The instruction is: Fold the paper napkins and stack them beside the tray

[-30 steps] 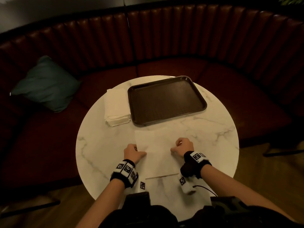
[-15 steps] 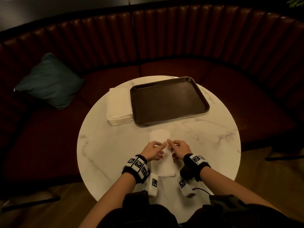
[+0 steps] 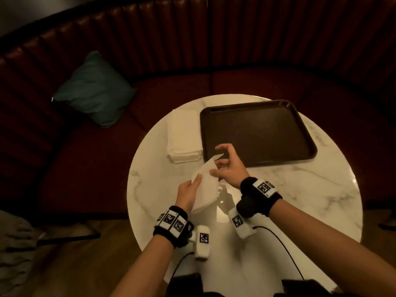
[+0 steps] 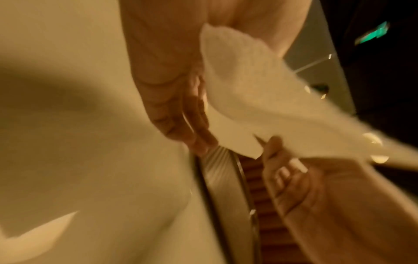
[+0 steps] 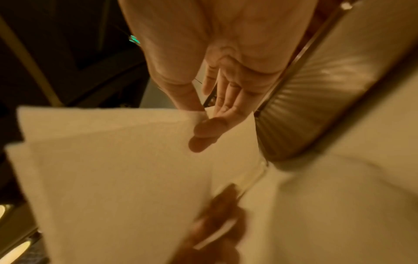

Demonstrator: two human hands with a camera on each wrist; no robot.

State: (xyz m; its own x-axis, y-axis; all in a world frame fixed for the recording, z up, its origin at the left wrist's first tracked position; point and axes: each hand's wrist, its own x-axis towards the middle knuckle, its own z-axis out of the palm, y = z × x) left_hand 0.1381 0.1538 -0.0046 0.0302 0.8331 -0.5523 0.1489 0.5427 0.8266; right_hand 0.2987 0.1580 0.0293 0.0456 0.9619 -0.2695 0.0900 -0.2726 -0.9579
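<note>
Both hands hold the folded white paper napkin [image 3: 205,185] lifted off the round white marble table [image 3: 300,189]: the left hand [image 3: 188,195] grips its near end, and the right hand [image 3: 228,166] pinches the far corner. It hangs between the person and the dark brown plastic tray [image 3: 257,133], near the stack of folded white napkins [image 3: 183,138] left of the tray. To land it well, layers should stay pinched, edges squared over the stack before letting go.

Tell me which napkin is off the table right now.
The folded napkin pinched between the left hand and right hand, lifted above the marble table. The others lie in the napkin stack left of the tray.
</note>
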